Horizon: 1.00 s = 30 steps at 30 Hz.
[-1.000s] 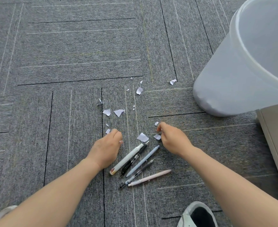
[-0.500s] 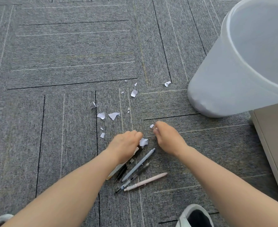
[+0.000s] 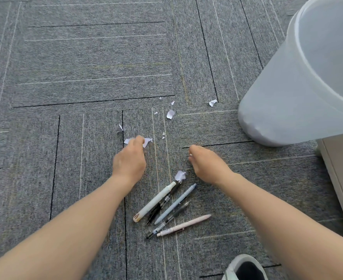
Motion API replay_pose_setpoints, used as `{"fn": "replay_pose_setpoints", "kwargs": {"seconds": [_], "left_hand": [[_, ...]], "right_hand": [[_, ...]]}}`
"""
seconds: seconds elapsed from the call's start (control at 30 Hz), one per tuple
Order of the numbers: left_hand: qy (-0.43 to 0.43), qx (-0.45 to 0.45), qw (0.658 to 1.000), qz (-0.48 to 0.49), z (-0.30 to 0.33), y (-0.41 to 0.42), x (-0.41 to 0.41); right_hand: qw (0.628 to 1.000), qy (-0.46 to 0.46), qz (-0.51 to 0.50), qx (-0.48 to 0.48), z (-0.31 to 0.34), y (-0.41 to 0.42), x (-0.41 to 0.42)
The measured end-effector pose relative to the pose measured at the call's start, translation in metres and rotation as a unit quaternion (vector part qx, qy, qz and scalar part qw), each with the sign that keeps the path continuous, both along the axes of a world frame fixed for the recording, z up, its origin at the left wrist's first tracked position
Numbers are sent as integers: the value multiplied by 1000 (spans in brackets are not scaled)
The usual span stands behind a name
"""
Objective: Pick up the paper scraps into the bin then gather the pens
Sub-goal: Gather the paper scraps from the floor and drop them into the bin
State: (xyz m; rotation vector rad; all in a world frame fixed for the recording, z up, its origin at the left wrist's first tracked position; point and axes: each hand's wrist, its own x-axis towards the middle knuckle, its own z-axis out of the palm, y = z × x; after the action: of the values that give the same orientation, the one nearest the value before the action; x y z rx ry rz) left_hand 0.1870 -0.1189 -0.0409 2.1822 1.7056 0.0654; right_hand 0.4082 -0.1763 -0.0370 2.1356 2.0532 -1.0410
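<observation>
Left hand [image 3: 129, 163]: moved from scrap by white marker [image 3: 155, 202] to paper scraps [image 3: 147, 141], fingertips touching; grip untellable. Right hand [image 3: 206, 164]: curled, pinching bits. Bin [image 3: 299, 81] beyond; pens ungathered.

left hand [image 3: 129, 162] over paper scraps [image 3: 147, 142]; pens [image 3: 166, 209] beside bin [image 3: 287, 93].

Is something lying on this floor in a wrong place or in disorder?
Yes. Torn white paper scraps lie scattered over the grey carpet, outside the bin. One scrap lies at the tips of the pens, which lie loose on the floor in an untidy fan.
</observation>
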Motion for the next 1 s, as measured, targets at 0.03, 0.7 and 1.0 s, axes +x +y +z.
{"fn": "replay_pose_setpoints", "kwargs": {"seconds": [0.03,0.7,1.0], "left_hand": [[2,0,1000,15,-1,3,0],[-64,-11,989,130,-1,24,-31],[12,-20,999,48,-18,27,-35]], "right_hand": [[999,34,-15,-11,1,-2,-2],[998,54,13,-5,9,38,-32],[998,-12,31,47,-3,79,-49]]}}
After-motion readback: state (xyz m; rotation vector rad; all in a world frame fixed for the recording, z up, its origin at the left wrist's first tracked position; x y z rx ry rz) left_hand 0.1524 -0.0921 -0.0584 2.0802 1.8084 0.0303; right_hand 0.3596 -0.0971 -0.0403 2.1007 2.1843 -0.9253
